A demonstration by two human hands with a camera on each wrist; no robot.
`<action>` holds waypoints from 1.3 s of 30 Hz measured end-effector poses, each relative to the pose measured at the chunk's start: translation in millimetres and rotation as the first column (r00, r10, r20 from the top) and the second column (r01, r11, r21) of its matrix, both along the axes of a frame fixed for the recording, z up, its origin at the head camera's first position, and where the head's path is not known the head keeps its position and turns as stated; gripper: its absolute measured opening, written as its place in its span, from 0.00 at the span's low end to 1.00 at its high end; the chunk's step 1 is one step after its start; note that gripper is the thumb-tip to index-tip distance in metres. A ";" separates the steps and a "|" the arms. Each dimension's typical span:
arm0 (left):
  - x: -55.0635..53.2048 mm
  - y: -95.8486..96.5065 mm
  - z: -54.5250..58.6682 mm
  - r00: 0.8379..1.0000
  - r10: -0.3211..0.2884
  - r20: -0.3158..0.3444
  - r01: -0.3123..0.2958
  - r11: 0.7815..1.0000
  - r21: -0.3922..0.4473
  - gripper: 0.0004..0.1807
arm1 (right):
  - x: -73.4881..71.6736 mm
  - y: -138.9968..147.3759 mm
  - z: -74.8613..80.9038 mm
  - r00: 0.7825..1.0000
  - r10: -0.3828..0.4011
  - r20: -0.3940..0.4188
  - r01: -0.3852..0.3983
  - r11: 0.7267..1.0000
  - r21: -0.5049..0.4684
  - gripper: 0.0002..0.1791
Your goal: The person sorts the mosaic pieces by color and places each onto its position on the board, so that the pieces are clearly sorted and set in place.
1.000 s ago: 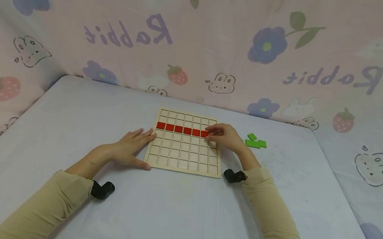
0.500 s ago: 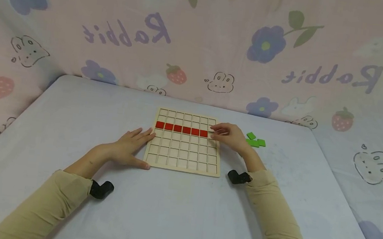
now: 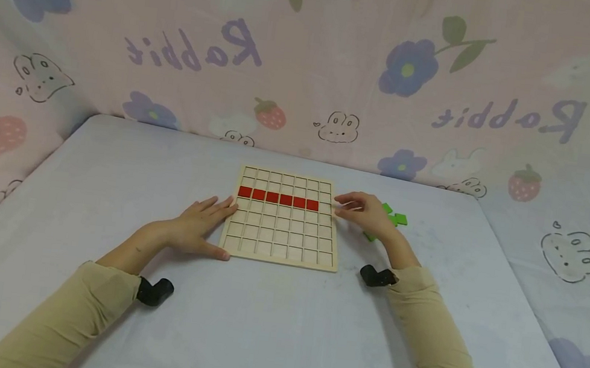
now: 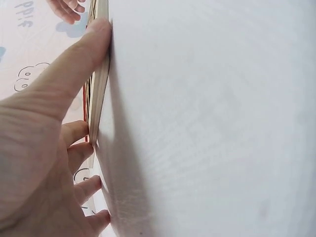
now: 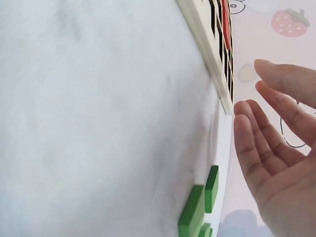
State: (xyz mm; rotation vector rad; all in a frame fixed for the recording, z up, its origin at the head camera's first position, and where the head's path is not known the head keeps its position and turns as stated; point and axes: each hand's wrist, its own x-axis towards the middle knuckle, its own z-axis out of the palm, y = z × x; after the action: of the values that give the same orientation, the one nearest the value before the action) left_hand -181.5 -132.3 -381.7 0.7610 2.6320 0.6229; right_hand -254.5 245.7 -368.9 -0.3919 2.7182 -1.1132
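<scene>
A light wooden grid board [image 3: 280, 237] lies flat on the table, with a row of several red square tiles [image 3: 286, 200] across its upper part. My left hand [image 3: 194, 227] rests at the board's left edge, fingers spread and thumb at the near corner. In the left wrist view the thumb [image 4: 74, 64] lies along the board's side [image 4: 101, 74]. Just off the board's right edge is my right hand [image 3: 365, 210], fingers loosely bent with a gap between thumb and fingertips. The right wrist view shows nothing between those fingers [image 5: 286, 79].
Several green tiles [image 3: 401, 219] lie on the white-covered table [image 3: 257, 325] right of the board, partly hidden by my right hand. A patterned cloth [image 3: 309, 58] hangs behind the table. Black wrist devices [image 3: 155, 292] sit at both cuffs.
My right hand has moved right, from the last red tile to beyond the board's right edge, now overlapping the green tiles. My left hand has stayed at the board.
</scene>
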 end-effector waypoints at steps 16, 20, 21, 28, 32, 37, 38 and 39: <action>-0.8 -1.0 -1.6 1.000 -0.002 -0.011 0.002 1.000 0.015 0.57 | 3.4 20.5 -2.6 1.000 -0.013 0.006 0.013 0.999 0.040 0.21; 0.3 -0.7 0.1 1.000 -0.001 -0.010 0.001 1.000 0.022 0.57 | 5.0 25.9 -4.1 1.000 0.004 -0.002 -0.004 0.998 0.057 0.21; 0.3 -0.6 0.2 1.000 -0.001 -0.008 0.001 1.000 0.022 0.57 | 5.4 27.2 -4.5 1.000 0.007 -0.007 -0.007 0.998 0.061 0.21; 0.4 -0.2 0.5 1.000 -0.001 -0.007 0.001 1.000 0.015 0.57 | 9.7 36.3 -6.2 1.000 0.021 -0.017 -0.020 0.998 0.061 0.21; 1.2 0.1 1.4 1.000 0.003 -0.007 -0.003 1.000 0.020 0.56 | 12.3 39.7 -6.2 1.000 0.023 -0.012 -0.023 0.999 0.047 0.21; 1.8 0.1 2.2 1.000 0.003 -0.008 -0.003 1.000 0.024 0.56 | 15.1 43.9 -5.3 1.000 0.017 -0.017 -0.016 0.999 0.038 0.22; 1.7 0.0 2.1 1.000 0.003 -0.008 -0.003 1.000 0.020 0.56 | 15.7 44.6 -5.3 1.000 0.019 -0.021 -0.018 0.999 0.039 0.22; 1.6 0.1 2.0 1.000 0.003 -0.008 -0.003 1.000 0.019 0.56 | 16.2 45.4 -5.3 0.999 0.022 -0.024 -0.021 0.999 0.036 0.22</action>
State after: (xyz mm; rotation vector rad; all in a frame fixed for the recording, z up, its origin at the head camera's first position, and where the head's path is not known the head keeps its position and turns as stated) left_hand -179.9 -132.3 -379.7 0.7670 2.6381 0.6478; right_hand -238.4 291.1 -374.2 -0.4315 2.7441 -1.0604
